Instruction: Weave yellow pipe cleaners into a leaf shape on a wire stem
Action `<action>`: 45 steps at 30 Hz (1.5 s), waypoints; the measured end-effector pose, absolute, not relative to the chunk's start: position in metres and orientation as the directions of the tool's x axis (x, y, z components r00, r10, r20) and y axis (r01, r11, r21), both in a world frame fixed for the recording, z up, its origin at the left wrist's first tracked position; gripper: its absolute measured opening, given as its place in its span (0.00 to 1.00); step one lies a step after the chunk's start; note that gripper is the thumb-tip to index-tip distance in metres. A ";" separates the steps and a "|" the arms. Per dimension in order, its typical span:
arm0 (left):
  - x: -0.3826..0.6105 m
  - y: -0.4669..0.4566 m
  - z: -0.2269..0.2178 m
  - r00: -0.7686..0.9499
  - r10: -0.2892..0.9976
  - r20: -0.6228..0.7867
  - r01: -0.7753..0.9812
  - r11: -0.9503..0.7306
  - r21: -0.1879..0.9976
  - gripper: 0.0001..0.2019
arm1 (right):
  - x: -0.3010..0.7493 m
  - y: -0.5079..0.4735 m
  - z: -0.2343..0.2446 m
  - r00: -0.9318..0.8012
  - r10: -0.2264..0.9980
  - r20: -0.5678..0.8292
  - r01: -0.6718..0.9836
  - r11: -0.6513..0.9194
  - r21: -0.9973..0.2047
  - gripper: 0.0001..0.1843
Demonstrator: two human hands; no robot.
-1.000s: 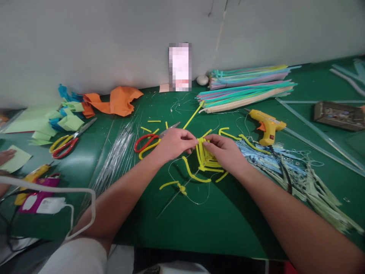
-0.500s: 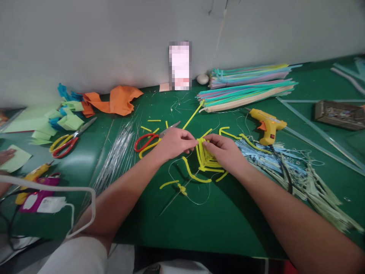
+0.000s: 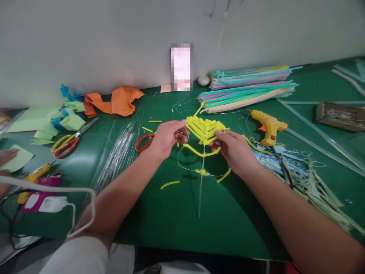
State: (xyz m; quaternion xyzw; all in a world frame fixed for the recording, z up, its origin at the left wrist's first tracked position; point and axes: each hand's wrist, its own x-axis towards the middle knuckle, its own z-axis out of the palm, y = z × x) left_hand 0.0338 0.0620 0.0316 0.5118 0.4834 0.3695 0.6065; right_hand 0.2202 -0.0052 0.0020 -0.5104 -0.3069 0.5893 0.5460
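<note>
Between my hands is a yellow pipe-cleaner leaf (image 3: 205, 129) with slanted ribs, raised above the green table. A thin wire stem (image 3: 200, 194) runs down from it, with a small yellow knot (image 3: 202, 172) partway along. My left hand (image 3: 169, 139) pinches the leaf's left corner. The fingers of my right hand (image 3: 235, 148) are closed on its right edge. Below the leaf hangs a curved yellow pipe cleaner (image 3: 202, 153). Red-handled scissors (image 3: 142, 144) lie partly hidden behind my left hand.
A yellow glue gun (image 3: 268, 127) and bundles of pastel pipe cleaners (image 3: 248, 97) lie to the right. Silvery wires (image 3: 115, 156) and yellow-red-handled scissors (image 3: 68, 146) are on the left. Another person's hand (image 3: 8, 156) holds green paper at the far left. A phone (image 3: 181, 68) leans on the wall.
The leaf has been lifted and turned, so its ribs now face me and its stem points down. My left hand has moved slightly left, and my right hand now grips its right edge.
</note>
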 end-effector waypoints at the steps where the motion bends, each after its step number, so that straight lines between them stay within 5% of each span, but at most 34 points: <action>1: 0.031 0.063 0.033 0.257 0.950 -0.179 0.096 0.159 0.983 0.14 | 0.221 -0.005 0.002 0.132 0.956 -0.261 -0.358 -0.200 -0.912 0.12; 4: 0.021 0.069 0.039 0.221 0.975 0.002 0.432 -0.100 0.896 0.14 | 0.226 -0.002 0.001 0.225 0.941 -0.253 -0.420 -0.141 -0.896 0.12; 6: 0.015 0.074 0.038 0.235 0.970 0.066 0.701 -0.216 0.679 0.09 | 0.228 0.000 0.000 0.267 0.929 -0.257 -0.418 -0.128 -0.900 0.12; 9: 0.011 0.081 0.028 0.297 0.955 0.030 0.851 -0.278 0.445 0.09 | 0.228 0.000 -0.001 0.271 0.928 -0.257 -0.368 -0.147 -0.918 0.13; 15: 0.014 0.089 0.002 0.372 0.928 0.016 0.873 -0.355 0.335 0.04 | 0.225 -0.002 -0.002 0.238 0.945 -0.225 -0.285 -0.154 -0.946 0.16; 23: 0.008 0.086 0.025 0.275 0.962 0.008 0.750 -0.220 0.624 0.07 | 0.227 -0.001 -0.001 0.256 0.934 -0.251 -0.353 -0.151 -0.923 0.13; 33: -0.004 0.086 0.046 0.286 0.954 -0.094 0.728 -0.153 0.668 0.11 | 0.229 0.001 0.001 0.236 0.936 -0.262 -0.453 -0.133 -0.882 0.11; 36: -0.003 0.085 0.046 0.286 0.957 -0.042 0.789 -0.211 0.577 0.12 | 0.229 0.002 0.001 0.248 0.932 -0.265 -0.491 -0.115 -0.863 0.11; 45: 0.026 0.072 0.027 0.441 0.890 -0.112 0.897 -0.440 0.039 0.09 | 0.223 -0.002 0.004 0.240 0.920 -0.309 -0.462 -0.172 -0.870 0.13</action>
